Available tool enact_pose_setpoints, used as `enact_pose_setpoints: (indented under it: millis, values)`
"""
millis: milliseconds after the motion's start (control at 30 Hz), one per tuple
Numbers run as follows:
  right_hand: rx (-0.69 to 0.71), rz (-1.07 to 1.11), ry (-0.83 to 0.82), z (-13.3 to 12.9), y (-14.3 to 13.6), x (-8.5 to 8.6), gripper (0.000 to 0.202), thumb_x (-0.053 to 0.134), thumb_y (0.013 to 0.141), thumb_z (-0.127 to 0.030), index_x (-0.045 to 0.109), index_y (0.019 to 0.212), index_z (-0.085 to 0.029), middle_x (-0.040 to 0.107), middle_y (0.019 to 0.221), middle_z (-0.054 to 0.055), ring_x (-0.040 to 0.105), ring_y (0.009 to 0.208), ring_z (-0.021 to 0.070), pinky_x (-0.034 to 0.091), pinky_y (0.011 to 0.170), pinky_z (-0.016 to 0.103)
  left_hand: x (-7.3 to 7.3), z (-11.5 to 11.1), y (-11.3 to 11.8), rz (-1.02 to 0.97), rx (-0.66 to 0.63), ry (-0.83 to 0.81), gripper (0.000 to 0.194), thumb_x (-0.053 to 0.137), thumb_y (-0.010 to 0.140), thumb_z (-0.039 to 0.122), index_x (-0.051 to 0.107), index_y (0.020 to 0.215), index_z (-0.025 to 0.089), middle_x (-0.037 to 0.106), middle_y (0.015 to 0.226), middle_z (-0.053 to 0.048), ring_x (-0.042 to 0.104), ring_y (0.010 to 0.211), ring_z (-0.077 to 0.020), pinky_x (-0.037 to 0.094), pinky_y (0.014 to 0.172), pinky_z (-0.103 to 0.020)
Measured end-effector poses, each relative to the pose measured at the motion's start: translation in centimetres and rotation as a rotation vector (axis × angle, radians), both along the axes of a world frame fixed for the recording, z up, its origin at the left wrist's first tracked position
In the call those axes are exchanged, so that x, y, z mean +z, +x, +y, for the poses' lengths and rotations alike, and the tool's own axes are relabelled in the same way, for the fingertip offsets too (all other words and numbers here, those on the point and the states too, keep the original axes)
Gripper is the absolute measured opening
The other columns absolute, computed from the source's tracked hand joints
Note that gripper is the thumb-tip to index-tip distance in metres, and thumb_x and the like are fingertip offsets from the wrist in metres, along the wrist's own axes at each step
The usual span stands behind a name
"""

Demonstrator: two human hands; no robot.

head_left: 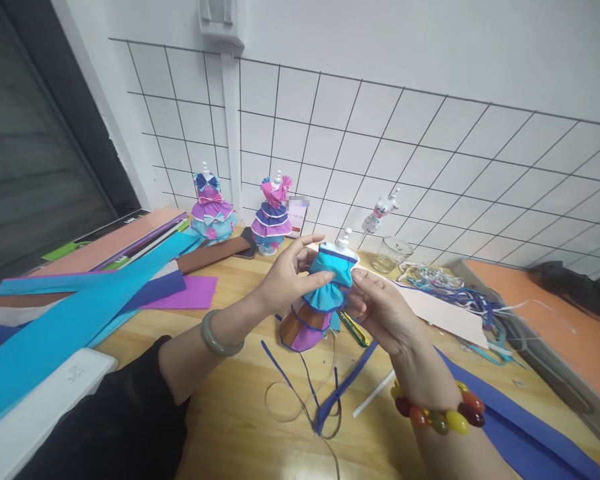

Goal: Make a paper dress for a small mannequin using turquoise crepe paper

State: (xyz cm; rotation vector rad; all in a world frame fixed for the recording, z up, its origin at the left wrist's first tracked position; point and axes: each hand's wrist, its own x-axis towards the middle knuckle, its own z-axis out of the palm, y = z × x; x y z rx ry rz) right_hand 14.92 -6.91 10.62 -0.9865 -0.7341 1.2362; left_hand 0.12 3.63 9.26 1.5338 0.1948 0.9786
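Note:
A small dress form (348, 236) with a white neck knob wears a doll dress (325, 283), turquoise on top, with brown and purple tiers edged in dark blue. It stands slightly tilted between my hands. My left hand (293, 277) grips the dress at the upper left, its thumb pressed on the turquoise bodice. On the right side, my right hand (377, 300) pinches the turquoise fabric with thumb and fingers. Below the skirt, dark blue strips (325, 407) and a thin cord curl on the wooden table. A yellow-green cutter (354, 329) lies behind the skirt.
Two dressed doll forms stand at the back, one with blue bows (213, 210), another with a pink bow (273, 220). Coloured fabric strips (100, 300) spread left, beside a white box (45, 413). At right are a glass jar (391, 255), tangled ribbons (445, 283) and blue fabric (520, 420).

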Motion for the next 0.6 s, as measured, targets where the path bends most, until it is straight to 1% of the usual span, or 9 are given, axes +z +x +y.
enact_pose_setpoints:
  millis: [100, 200, 267, 400, 467, 600]
  values:
    - [0.077, 0.145, -0.038, 0.2, 0.1, -0.3, 0.025, 0.081, 0.068, -0.027, 0.059, 0.078, -0.019, 0.047, 0.058, -0.009, 0.040, 0.043, 0.0009, 0.038, 0.040, 0.011, 0.0, 0.0, -0.1, -0.007, -0.003, 0.015, 0.061, 0.073, 0.073, 0.026, 0.044, 0.126, 0.019, 0.063, 0.115, -0.011, 0.061, 0.107, -0.0212, 0.051, 0.087, -0.034]
    - [0.132, 0.221, -0.066, 0.3, 0.0, -0.7, 0.028, 0.083, 0.066, -0.021, 0.061, 0.084, -0.019, 0.048, 0.059, -0.010, 0.041, 0.044, 0.0003, 0.040, 0.043, 0.010, 0.2, -0.2, -0.2, 0.000, 0.002, 0.045, 0.068, 0.075, 0.071, 0.027, 0.043, 0.130, 0.021, 0.061, 0.118, -0.011, 0.060, 0.110, -0.0225, 0.052, 0.087, -0.034]
    - [0.138, 0.227, -0.072, 0.4, -0.2, -0.9, 0.029, 0.083, 0.065, -0.020, 0.061, 0.084, -0.020, 0.048, 0.059, -0.010, 0.042, 0.044, 0.0007, 0.041, 0.043, 0.010, 0.4, -0.4, -0.2, 0.015, 0.022, 0.066, 0.071, 0.076, 0.069, 0.028, 0.043, 0.132, 0.021, 0.061, 0.118, -0.011, 0.060, 0.109, -0.0229, 0.053, 0.086, -0.034]
    - [0.160, 0.241, -0.067, 0.4, -0.3, -1.0, 0.028, 0.084, 0.064, -0.019, 0.062, 0.082, -0.020, 0.049, 0.059, -0.010, 0.042, 0.044, 0.0005, 0.042, 0.043, 0.010, 0.7, -0.7, -0.3, 0.030, 0.059, 0.091, 0.069, 0.075, 0.070, 0.027, 0.044, 0.132, 0.021, 0.062, 0.117, -0.011, 0.062, 0.104, -0.0228, 0.054, 0.082, -0.033]
    - [0.191, 0.247, -0.067, 0.4, -0.3, -1.0, 0.025, 0.083, 0.065, -0.020, 0.062, 0.079, -0.019, 0.049, 0.059, -0.010, 0.040, 0.043, -0.0002, 0.040, 0.042, 0.009, 0.7, -0.7, -0.4, 0.038, 0.056, 0.091, 0.069, 0.073, 0.071, 0.025, 0.042, 0.132, 0.021, 0.062, 0.117, -0.011, 0.062, 0.103, -0.0225, 0.055, 0.080, -0.032]
    - [0.232, 0.251, -0.054, 0.4, -0.2, -1.1, 0.021, 0.081, 0.067, -0.020, 0.064, 0.079, -0.018, 0.051, 0.063, -0.009, 0.034, 0.040, -0.0024, 0.034, 0.039, 0.007, 0.8, -0.9, -0.4, 0.053, 0.060, 0.099, 0.067, 0.070, 0.073, 0.023, 0.041, 0.134, 0.020, 0.062, 0.116, -0.011, 0.063, 0.101, -0.0219, 0.055, 0.078, -0.032]
